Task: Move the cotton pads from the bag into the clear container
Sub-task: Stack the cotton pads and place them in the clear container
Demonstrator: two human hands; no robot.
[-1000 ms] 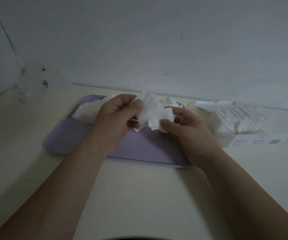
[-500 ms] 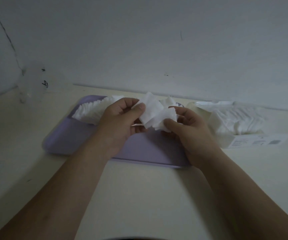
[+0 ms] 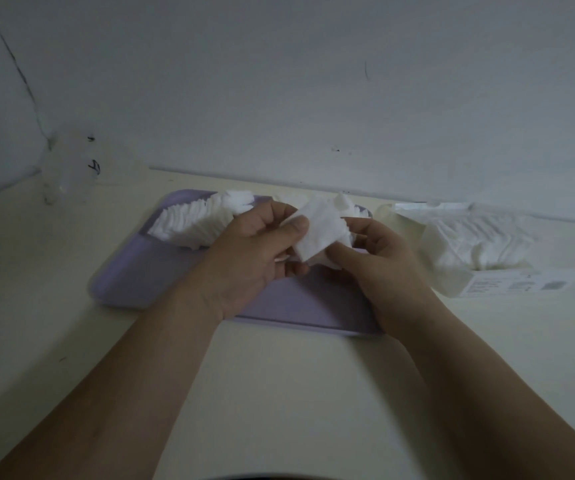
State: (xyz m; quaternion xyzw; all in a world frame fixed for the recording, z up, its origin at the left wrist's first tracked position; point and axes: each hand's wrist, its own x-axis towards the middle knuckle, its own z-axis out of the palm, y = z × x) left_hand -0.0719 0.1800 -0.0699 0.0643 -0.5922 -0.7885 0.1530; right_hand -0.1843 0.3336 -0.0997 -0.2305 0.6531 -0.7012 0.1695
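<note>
A small stack of white square cotton pads [image 3: 319, 230] is held between both hands above a purple tray [image 3: 130, 271]. My left hand [image 3: 251, 258] pinches the stack with thumb on top. My right hand [image 3: 383, 261] grips its lower right side with thumb and fingers. A fanned row of more cotton pads [image 3: 196, 220] lies on the tray's far left. The opened bag [image 3: 469, 244], still holding white pads, lies on the table to the right. A clear container [image 3: 68, 168] stands at the far left near the wall.
The cream table [image 3: 279, 393] meets a pale wall at the back. A white label [image 3: 521, 284] sticks out from the bag's front. The tray sits close to the wall.
Both hands shifted slightly left and lower with the pads. The pads look squared into a flatter stack, and more of the fanned row on the tray shows.
</note>
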